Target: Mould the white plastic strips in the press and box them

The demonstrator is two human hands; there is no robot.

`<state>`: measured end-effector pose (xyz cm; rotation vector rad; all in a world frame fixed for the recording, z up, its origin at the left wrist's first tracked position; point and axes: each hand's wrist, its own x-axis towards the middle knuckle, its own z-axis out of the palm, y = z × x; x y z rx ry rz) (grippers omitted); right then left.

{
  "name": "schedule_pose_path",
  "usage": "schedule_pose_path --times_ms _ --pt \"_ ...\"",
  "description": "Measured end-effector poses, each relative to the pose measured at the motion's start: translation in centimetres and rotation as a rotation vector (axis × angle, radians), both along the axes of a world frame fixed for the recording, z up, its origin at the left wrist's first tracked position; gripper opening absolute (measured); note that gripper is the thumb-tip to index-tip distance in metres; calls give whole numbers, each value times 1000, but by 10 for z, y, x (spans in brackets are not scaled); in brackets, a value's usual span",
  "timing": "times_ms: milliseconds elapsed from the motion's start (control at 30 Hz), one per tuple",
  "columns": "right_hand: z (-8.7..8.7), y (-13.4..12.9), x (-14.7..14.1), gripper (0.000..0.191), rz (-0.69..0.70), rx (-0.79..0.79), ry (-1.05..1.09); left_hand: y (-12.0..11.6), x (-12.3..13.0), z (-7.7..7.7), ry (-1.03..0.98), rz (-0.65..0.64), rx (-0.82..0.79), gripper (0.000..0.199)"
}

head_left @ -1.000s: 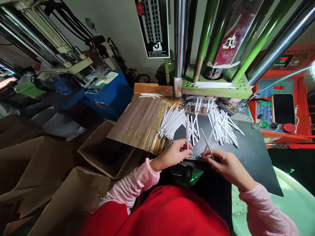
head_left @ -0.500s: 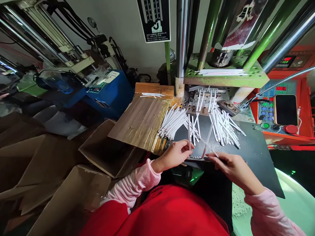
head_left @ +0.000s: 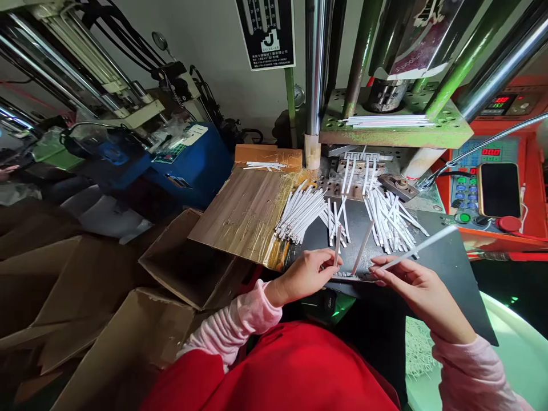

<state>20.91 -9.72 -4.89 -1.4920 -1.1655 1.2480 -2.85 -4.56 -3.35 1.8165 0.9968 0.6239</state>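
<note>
At the near edge of the black work plate (head_left: 445, 245), my left hand (head_left: 306, 275) pinches a thin white strip (head_left: 338, 242) that stands nearly upright. Between my hands a second strip (head_left: 363, 246) leans up from a narrow metal holder (head_left: 346, 276) along that edge. My right hand (head_left: 422, 294) has thumb and fingers closed on another white strip (head_left: 430, 241), which points up to the right. Beyond my hands lie a left pile of strips (head_left: 302, 212) and a right pile of strips (head_left: 391, 220). Several strips run out from the metal mould (head_left: 362, 165) behind them.
A green press platen (head_left: 394, 137) with strips on it hangs above the mould. On the right, a phone (head_left: 499, 191) rests against an orange control panel (head_left: 533, 171). Cardboard boxes (head_left: 169, 245) stand at left, and a pale green tub (head_left: 511, 348) sits below right.
My right hand has moved slightly right, and its strip now swings out to the upper right. The left hand's strip has shifted a little right and lower.
</note>
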Motion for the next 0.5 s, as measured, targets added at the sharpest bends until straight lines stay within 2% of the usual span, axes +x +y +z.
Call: schedule_pose_path --times_ms 200,267,333,400,500 --pt "-2 -1 -2 46 74 16 -51 22 -3 3 172 -108 51 33" --pt "-3 -1 -2 45 104 24 -111 31 4 3 266 -93 121 30" --pt "-5 -1 -1 41 138 56 -189 37 16 3 407 -53 189 17" --pt "-7 -1 0 36 178 106 -268 42 31 5 573 0 220 21" --pt "-8 -1 -2 32 217 176 -363 47 50 9 745 42 126 23"
